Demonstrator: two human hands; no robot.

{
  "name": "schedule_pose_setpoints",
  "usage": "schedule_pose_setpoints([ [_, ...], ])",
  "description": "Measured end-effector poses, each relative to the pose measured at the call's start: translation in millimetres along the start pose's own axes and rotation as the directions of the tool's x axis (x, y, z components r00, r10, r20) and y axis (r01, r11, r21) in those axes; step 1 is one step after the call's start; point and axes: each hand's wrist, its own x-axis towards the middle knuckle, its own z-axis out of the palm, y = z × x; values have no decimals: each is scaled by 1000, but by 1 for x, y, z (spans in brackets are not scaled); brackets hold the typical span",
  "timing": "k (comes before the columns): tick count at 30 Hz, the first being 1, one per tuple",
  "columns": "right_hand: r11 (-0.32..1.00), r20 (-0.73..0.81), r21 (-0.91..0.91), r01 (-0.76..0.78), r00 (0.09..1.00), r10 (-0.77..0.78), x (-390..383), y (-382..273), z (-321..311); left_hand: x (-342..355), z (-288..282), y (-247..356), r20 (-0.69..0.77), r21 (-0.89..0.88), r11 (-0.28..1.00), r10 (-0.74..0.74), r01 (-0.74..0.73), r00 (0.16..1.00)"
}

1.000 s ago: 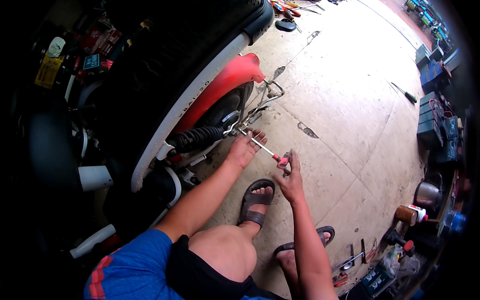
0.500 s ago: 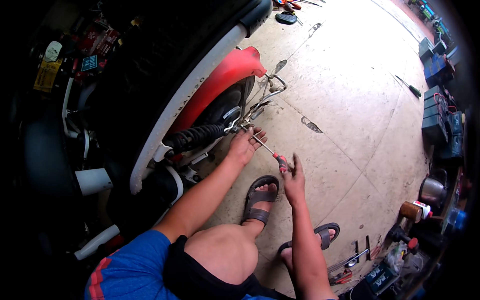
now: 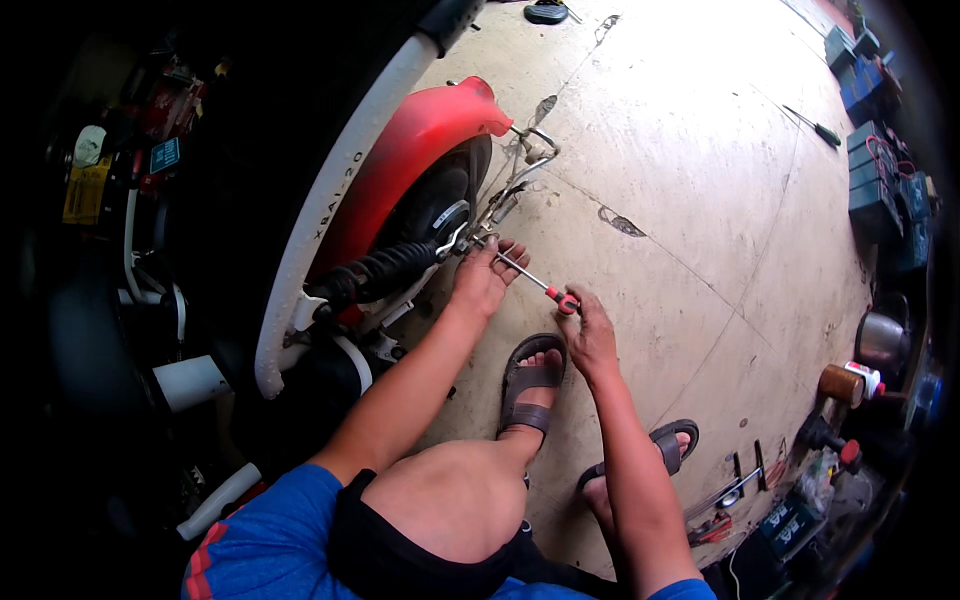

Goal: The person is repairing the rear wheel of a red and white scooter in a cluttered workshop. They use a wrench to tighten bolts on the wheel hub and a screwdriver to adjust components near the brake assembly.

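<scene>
A scooter lies on its side with a red fender (image 3: 420,140) over its black wheel (image 3: 440,200). My right hand (image 3: 590,335) grips the red handle of a screwdriver (image 3: 535,280) whose shaft points up-left to the metal fittings beside the wheel hub. My left hand (image 3: 482,280) rests on the shaft near its tip, fingers around it, close to the black ribbed shock boot (image 3: 375,275). A metal bracket (image 3: 530,150) sticks out past the fender.
My sandalled feet (image 3: 530,385) stand on the cracked concrete floor (image 3: 700,180). Blue boxes (image 3: 875,180) line the right edge, with a metal pot (image 3: 880,340), a can and loose tools at lower right. Another screwdriver (image 3: 815,128) lies far right.
The view has shifted slightly, so the wheel and hands sit lower in the picture. Both hands stay on the screwdriver at the hub.
</scene>
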Motion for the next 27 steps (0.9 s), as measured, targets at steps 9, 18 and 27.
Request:
schedule_pose_setpoints([
  [9,153,385,797,-584,687,617,-6,-22,8,1,-10,-1,-8,56,998,-15,15,1000],
  [18,-22,584,686,-727,533,612,17,-19,-10,4,-13,1,-4,50,999,0,0,1000],
  [27,966,-56,-216,145,985,-160,-8,-22,-15,7,-17,5,-19,22,999,-25,26,999],
])
